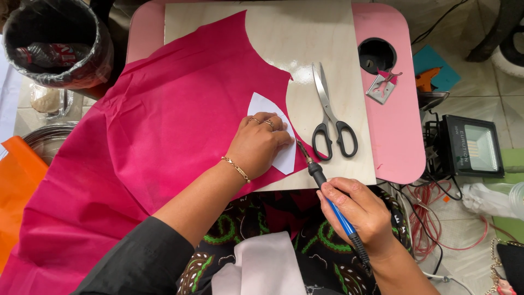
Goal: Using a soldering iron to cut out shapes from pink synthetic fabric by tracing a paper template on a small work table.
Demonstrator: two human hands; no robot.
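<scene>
Left hand (256, 146) lies open, pressing one white paper template (273, 131) on one pink fabric (164, 136); right hand (357, 210) grips one soldering iron (327, 191); one pair of scissors (330, 117) lies just beyond.

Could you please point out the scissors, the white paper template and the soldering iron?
scissors (328, 112): head view, on the blades.
white paper template (261, 104): head view, upper corner.
soldering iron (317, 176): head view, black collar.

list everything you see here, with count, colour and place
fabric: 1, magenta, across board and lap
paper template: 1, white, on fabric under left hand
scissors: 1, black handles, on board
wooden board: 1, pale, on pink table
floodlight: 1, black, floor at right
lined bin: 1, black, top left
hot-tip tool: 1, blue handle, tip at template edge
left hand: pressing template
right hand: gripping tool
</scene>
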